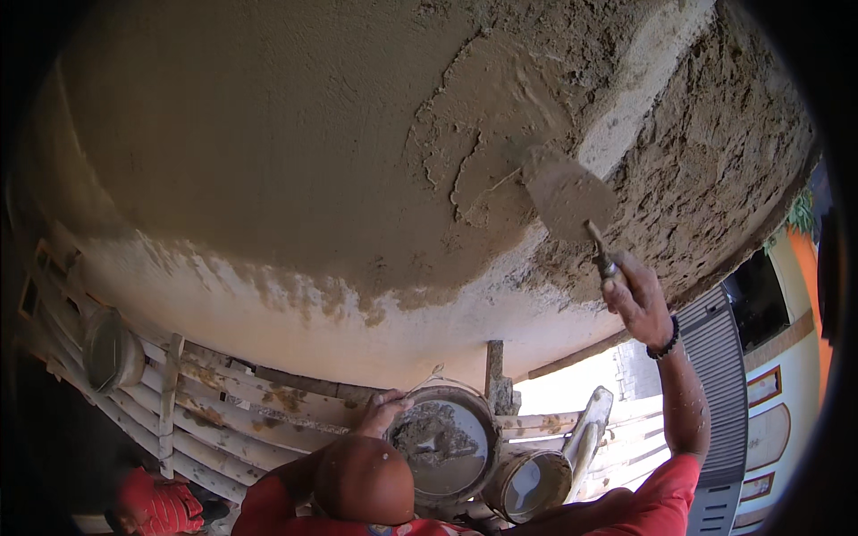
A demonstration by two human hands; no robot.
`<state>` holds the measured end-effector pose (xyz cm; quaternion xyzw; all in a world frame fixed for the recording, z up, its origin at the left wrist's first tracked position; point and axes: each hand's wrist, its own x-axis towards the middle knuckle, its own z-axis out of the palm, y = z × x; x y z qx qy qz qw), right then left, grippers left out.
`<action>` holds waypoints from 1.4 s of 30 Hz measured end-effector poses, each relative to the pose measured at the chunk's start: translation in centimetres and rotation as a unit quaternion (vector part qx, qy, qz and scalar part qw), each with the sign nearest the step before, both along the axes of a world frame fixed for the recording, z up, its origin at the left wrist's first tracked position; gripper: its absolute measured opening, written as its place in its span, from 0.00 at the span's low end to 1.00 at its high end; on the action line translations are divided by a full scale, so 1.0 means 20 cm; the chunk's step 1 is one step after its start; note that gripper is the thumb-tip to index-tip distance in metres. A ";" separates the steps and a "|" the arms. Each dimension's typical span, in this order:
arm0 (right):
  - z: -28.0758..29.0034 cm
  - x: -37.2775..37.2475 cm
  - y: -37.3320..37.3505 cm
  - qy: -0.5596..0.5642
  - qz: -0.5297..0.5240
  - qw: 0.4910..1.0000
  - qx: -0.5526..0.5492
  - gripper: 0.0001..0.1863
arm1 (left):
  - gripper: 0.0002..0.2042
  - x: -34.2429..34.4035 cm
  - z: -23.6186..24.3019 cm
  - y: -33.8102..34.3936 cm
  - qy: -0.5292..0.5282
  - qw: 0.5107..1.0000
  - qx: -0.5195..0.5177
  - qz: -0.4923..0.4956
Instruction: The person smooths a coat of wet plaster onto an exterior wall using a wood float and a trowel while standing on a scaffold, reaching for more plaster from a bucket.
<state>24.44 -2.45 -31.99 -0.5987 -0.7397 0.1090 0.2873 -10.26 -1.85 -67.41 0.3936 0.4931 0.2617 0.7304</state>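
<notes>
Surrounding raised trowel [569, 198]: plaster [500, 107], perhaps pails [490, 429].

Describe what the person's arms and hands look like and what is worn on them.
No gloves on either hand. The right hand has a dark beaded bracelet at its wrist; the left hand shows none. Both arms wear red short sleeves, forearms uncovered.
</notes>
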 end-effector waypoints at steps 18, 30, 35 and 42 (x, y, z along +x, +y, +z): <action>-0.82 -0.13 -0.54 -0.436 0.075 0.881 -0.169 0.09 | 0.12 0.04 0.14 -0.06 -0.069 0.997 -0.022 -0.025; -1.27 -0.20 -0.65 -0.375 0.211 0.879 -0.203 0.26 | 0.12 0.06 0.18 -0.06 -0.057 0.998 -0.015 -0.025; -1.31 -0.20 -0.64 -0.280 0.211 0.917 -0.189 0.27 | 0.11 0.06 0.16 -0.07 -0.052 0.998 -0.020 -0.018; -1.35 -0.15 -0.65 -0.090 0.211 0.966 -0.124 0.27 | 0.12 0.06 0.18 -0.05 -0.027 0.999 -0.004 -0.026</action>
